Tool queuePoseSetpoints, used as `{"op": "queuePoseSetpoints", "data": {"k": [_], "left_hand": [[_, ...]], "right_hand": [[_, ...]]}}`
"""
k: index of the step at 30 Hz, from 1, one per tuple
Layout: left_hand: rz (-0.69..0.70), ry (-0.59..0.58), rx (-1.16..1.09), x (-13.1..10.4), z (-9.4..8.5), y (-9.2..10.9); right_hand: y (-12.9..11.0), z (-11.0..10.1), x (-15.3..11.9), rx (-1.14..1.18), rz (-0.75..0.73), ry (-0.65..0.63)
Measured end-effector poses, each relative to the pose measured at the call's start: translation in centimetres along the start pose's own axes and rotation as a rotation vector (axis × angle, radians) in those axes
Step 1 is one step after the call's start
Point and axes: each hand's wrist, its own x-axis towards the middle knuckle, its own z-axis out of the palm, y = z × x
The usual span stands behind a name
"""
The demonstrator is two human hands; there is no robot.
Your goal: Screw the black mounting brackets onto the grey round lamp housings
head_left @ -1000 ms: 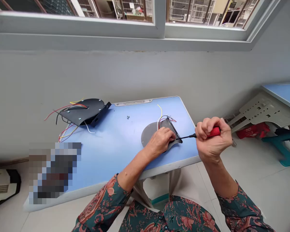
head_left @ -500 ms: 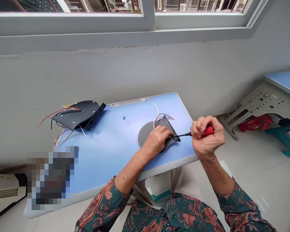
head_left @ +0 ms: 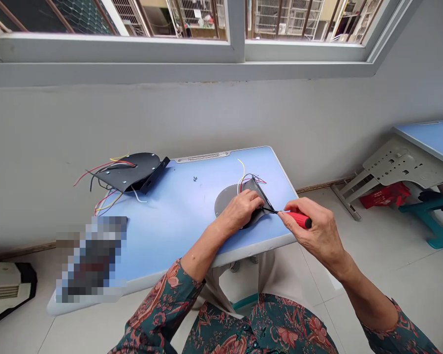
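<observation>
My right hand (head_left: 321, 231) is closed with thumb and fingertips round the front of a red-handled screwdriver (head_left: 298, 219). The thin black shaft points left to the upturned edge of a dark grey metal bracket (head_left: 226, 197) with a rounded plate. My left hand (head_left: 243, 204) presses on this bracket, its fingers curled together near the screwdriver's tip; they cover the tip and whatever it meets. Yellow, white, red and black wires (head_left: 241, 172) rise from the bracket's far side.
A second bracket (head_left: 133, 172) with wires stands at the blue table's (head_left: 166, 231) far left. A few small screws (head_left: 195, 179) lie near the middle. A blurred-out dark object (head_left: 96, 260) is at the left front corner. Another table (head_left: 431, 140) stands right, beyond a floor gap.
My right hand has gone from a fist round the screwdriver handle to a fingertip hold farther forward, with the handle's end now showing. My left hand stays on the bracket. The camera view has shifted slightly.
</observation>
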Motion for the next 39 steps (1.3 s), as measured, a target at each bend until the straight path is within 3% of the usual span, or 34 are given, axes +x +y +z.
{"op": "queuePoseSetpoints", "data": {"k": [3,8,11,17,31,39], "left_hand": [[0.012,0.029,-0.018,0.0,0.2,-0.2],[-0.018,0.177,-0.211,0.1,0.3,-0.2],[-0.032,0.254,-0.372,0.3,-0.1,0.2],[-0.241,0.227,-0.519,0.3,-1.2,0.8],[-0.177,0.266,-0.500,0.3,-1.1,0.6],[-0.197,0.195,-0.564,0.2,-1.2,0.6]], "right_hand": [[0.3,0.0,-1.2,-0.067,-0.008,0.011],[0.9,0.7,-3.3,0.098,0.031,0.256],[0.9,0.6,-4.1,0.146,0.037,0.327],[1.2,0.5,-4.6,0.196,0.049,0.385],[1.4,0.4,-4.2,0.218,0.070,0.329],[1.0,-1.8,-1.0,0.264,0.167,0.171]]}}
